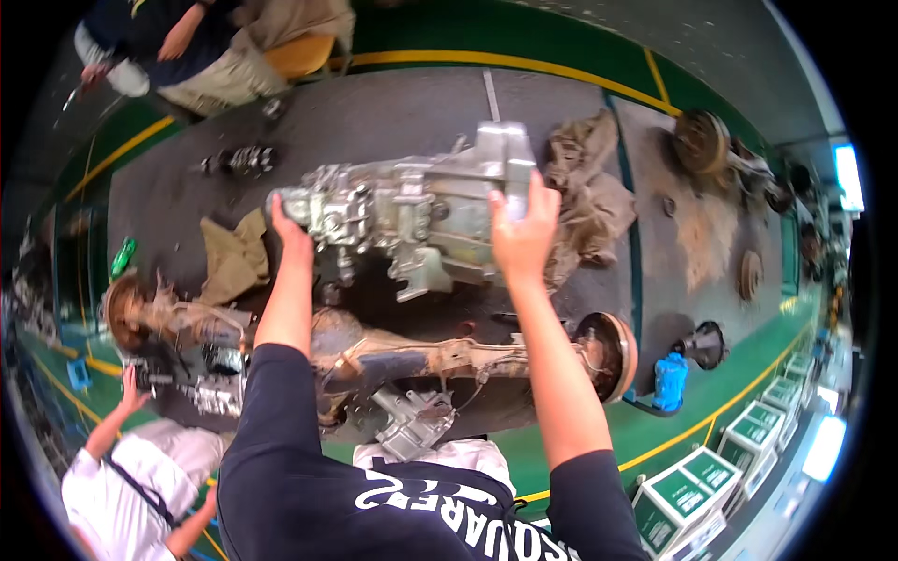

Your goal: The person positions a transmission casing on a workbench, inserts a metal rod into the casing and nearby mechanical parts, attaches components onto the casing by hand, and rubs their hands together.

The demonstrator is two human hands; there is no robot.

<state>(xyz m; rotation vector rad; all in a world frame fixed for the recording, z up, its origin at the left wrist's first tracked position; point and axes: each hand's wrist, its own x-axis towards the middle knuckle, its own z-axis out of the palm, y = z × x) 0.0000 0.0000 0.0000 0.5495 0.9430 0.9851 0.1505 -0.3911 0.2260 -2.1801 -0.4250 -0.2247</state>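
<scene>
Both my hands carry a silver-grey gearbox [402, 206] level above the workbench, its wide bell-shaped end to the right. My left hand [288, 224] grips the narrow left end, thumb up. My right hand [527, 229] is against the wide housing, fingers partly hidden behind it. Nearer to me, below the gearbox, a rusty vehicle axle [426, 357] lies across the bench, with a brake drum [608, 357] at its right end. A grey metal casing [413, 421] sits between the axle and my body.
Brown cloths [591, 192] lie right of the gearbox, and a tan cloth [234, 254] to its left. A dark gear shaft [245, 159] is farther back. A person in white [131, 477] reaches to another gearbox [215, 395] at left. Green-and-white boxes [687, 496] line the right.
</scene>
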